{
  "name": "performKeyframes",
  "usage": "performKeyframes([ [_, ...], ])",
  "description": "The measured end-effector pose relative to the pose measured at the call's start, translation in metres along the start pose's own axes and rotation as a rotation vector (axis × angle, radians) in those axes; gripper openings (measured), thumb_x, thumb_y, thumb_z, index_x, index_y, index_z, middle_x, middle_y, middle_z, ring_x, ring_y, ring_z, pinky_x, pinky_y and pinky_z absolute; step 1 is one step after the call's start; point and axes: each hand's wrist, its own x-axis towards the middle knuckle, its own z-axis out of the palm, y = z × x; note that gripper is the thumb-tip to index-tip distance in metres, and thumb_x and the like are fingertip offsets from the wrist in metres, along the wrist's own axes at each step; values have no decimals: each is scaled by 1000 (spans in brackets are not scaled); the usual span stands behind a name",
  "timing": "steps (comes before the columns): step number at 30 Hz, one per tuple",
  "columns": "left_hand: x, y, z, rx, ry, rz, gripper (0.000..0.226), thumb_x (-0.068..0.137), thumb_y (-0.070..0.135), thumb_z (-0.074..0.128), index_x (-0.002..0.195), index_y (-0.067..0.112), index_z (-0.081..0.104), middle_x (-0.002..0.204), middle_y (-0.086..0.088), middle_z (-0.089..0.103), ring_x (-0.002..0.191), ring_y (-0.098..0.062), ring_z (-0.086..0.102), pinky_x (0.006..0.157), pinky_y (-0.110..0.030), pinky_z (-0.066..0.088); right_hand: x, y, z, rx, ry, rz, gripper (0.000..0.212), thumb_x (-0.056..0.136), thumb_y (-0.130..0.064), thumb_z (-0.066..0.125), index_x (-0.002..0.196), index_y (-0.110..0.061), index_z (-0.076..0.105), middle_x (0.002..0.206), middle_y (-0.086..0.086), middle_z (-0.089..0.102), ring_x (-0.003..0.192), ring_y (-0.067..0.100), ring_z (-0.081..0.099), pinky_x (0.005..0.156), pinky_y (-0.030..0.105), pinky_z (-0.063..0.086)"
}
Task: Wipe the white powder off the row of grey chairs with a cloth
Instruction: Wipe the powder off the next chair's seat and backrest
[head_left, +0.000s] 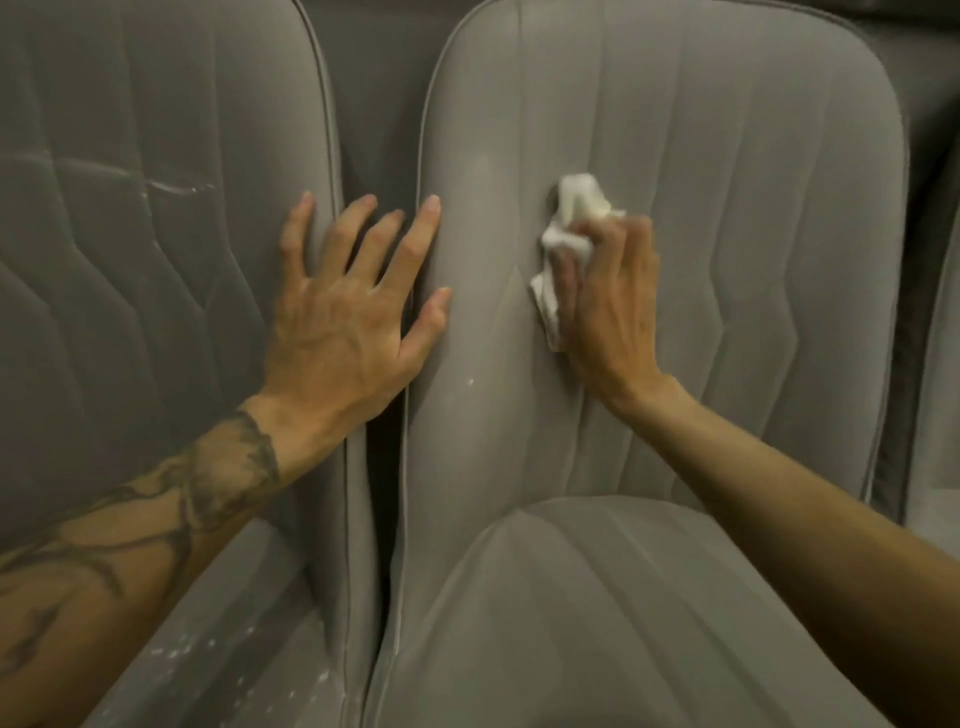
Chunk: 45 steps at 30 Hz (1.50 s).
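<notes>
Two grey padded chairs fill the view. On the backrest of the middle chair my right hand presses a crumpled white cloth, fingers closed on it. My left hand lies flat with fingers spread across the gap between this chair and the left chair. White powder streaks mark the left chair's backrest, and white powder specks dot its seat. A small white fleck sits on the middle chair's backrest, below the left hand's thumb.
A dark narrow gap runs between the two chairs. The edge of a third grey chair shows at the far right. The middle chair's seat cushion lies below my arms.
</notes>
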Motion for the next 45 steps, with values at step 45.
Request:
performKeyframes([
  [45,25,-40,-5,-203,114,-17,67,94,22,50,158,8,38,169,-11,28,158,-26,21,128,-53,13,134,-49,15,70,14,-88,32,104,-32,46,110,-2,57,107,17,55,95,24,50,83,25,36],
])
